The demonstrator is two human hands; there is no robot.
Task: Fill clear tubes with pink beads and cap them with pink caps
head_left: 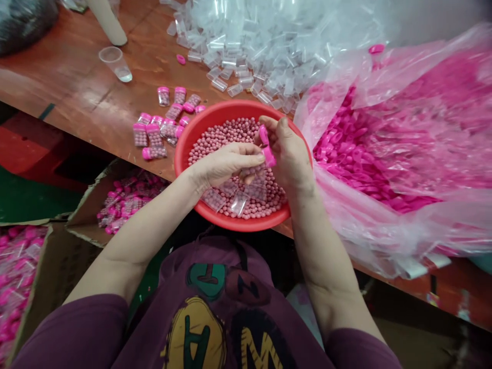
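Over a red basin (184, 192) of pink beads (219, 136), my left hand (232, 163) grips a small clear bottle (253, 170) filled with beads. A pink cap (269, 156) sits at the bottle's right end, with its oval lid (263, 134) standing up. My right hand (286, 148) is beside the cap, thumb raised and fingers curled behind the lid; whether they pinch it is partly hidden. Several clear containers (239, 202) lie on the beads below my hands.
Filled pink-capped bottles (154, 134) lie left of the basin. Clear empty bottles (246, 66) are heaped behind it. A plastic bag of pink caps (346, 148) lies at right. A plastic cup (115, 64) stands upper left. Cardboard boxes (82, 218) hold more bottles below the table.
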